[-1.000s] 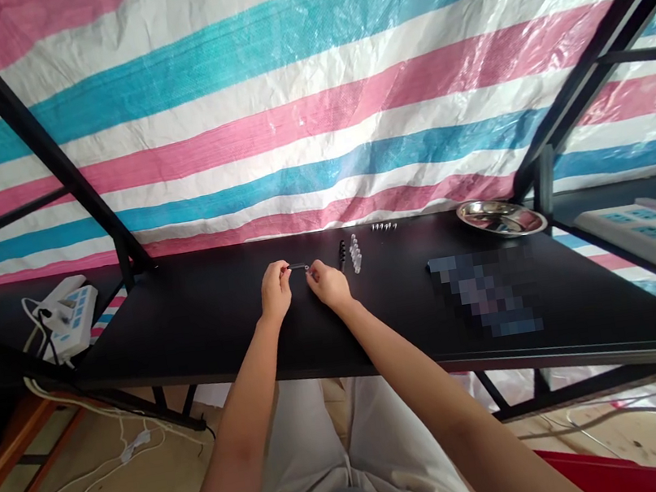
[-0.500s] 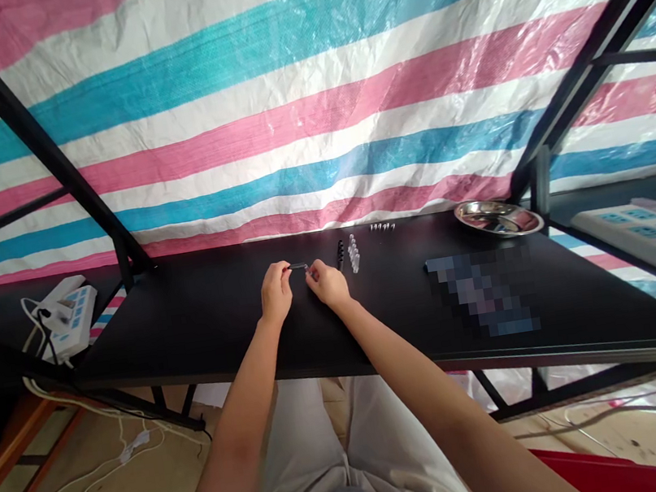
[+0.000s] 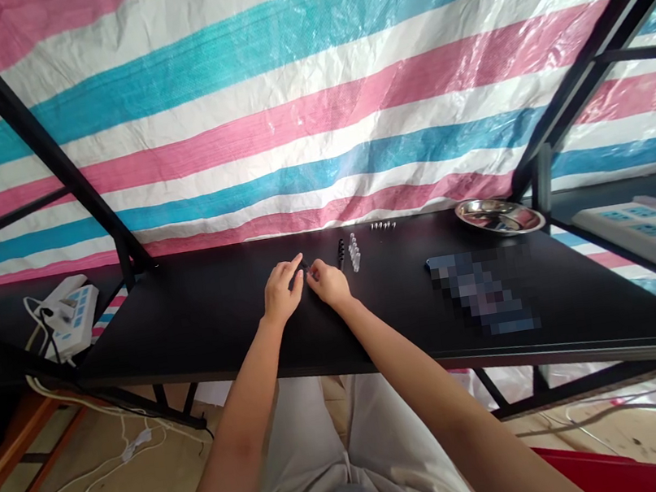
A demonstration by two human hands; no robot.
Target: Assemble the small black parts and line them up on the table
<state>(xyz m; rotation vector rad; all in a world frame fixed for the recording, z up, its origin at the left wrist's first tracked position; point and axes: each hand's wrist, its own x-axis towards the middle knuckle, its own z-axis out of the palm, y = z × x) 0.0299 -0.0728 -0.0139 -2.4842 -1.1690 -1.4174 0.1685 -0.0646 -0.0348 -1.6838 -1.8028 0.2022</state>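
Over the middle of the black table [image 3: 204,322], my two hands are close together. My right hand [image 3: 328,282] is closed in a pinch on a slim pen-like piece [image 3: 305,265], mostly hidden by the fingers. My left hand [image 3: 283,292] has its thumb and index finger apart, the index fingertip at or near the dark end of that piece; I cannot tell if it touches. Just right of my right hand lie a row of small black parts [image 3: 341,254] and a row of small clear parts [image 3: 354,253].
Several tiny shiny parts [image 3: 382,225] lie at the table's back edge. A steel dish [image 3: 500,217] stands at the back right, with a blurred-out dark object [image 3: 483,294] in front of it. Power strips [image 3: 71,321] sit at the left. Striped sheeting [image 3: 309,117] hangs behind.
My left hand has loosened its pinch on the slim piece and moved slightly right, its thumb and index finger now spread. The right hand has barely moved. Less of the piece shows.
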